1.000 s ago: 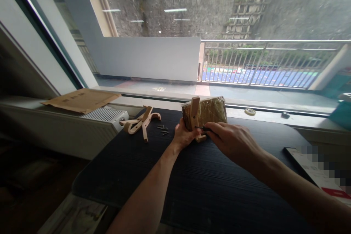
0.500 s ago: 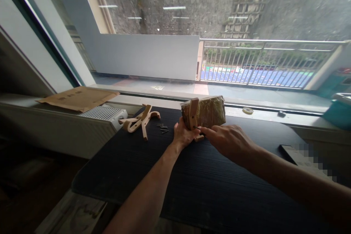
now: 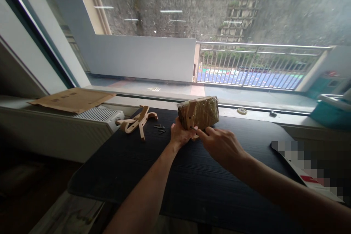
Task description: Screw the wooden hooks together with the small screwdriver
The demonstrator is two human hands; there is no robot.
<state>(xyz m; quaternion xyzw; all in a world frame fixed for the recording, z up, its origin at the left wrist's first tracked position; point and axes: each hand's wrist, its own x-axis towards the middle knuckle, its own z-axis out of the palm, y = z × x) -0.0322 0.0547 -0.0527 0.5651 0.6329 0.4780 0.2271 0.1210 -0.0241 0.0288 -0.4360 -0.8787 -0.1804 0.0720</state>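
Beyond the left hand (image 3: 180, 134), envelope lettering (image 3: 65, 96) is illegible.

Smooth wooden piece (image 3: 190, 114), glossy wrapping (image 3: 207, 112).

Loads of room at the near left corner of the black table surface (image 3: 109, 179), plus a decent wedge between left forearm (image 3: 149, 179) and right forearm (image 3: 265, 177), down to the near edge. Pretty open toward the far right corner too. Mid far edge basically blocked by the wrapped block (image 3: 207, 113), wooden piece (image 3: 190, 115), left hand (image 3: 180, 133) and right hand (image 3: 221, 144). Cluttered near the far left corner with curved wooden parts (image 3: 142, 118) and loose screws (image 3: 161, 128). Walled off at the near right corner by that right forearm.
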